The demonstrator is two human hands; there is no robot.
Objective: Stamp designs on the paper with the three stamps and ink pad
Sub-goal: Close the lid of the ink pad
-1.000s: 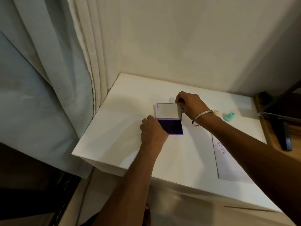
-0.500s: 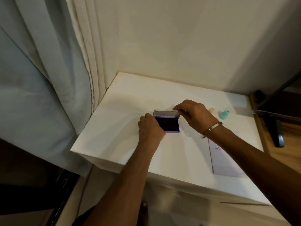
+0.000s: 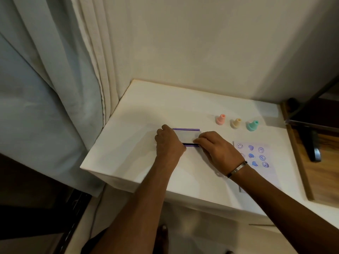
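The purple ink pad (image 3: 187, 135) lies mid-table, its silver lid lowered almost flat with only a thin dark strip of ink showing at the front. My left hand (image 3: 167, 143) grips the pad's left side. My right hand (image 3: 218, 149) pinches the lid's front right corner. Three stamps stand in a row behind: pink stamp (image 3: 220, 119), cream stamp (image 3: 236, 123), teal stamp (image 3: 251, 125). The paper (image 3: 256, 158) lies to the right, printed with several smileys, hearts and round marks; my right wrist covers its left edge.
The white table (image 3: 146, 116) sits in a corner, with curtains (image 3: 55, 79) on the left and the wall behind. A wooden surface (image 3: 319, 180) with a dark object (image 3: 312, 145) adjoins on the right. The table's front edge drops off below my forearms.
The ink pad's lid has swung down from upright to nearly flat under my right hand. My left hand stayed on the pad. The view shifted, revealing all three stamps and the stamped paper.
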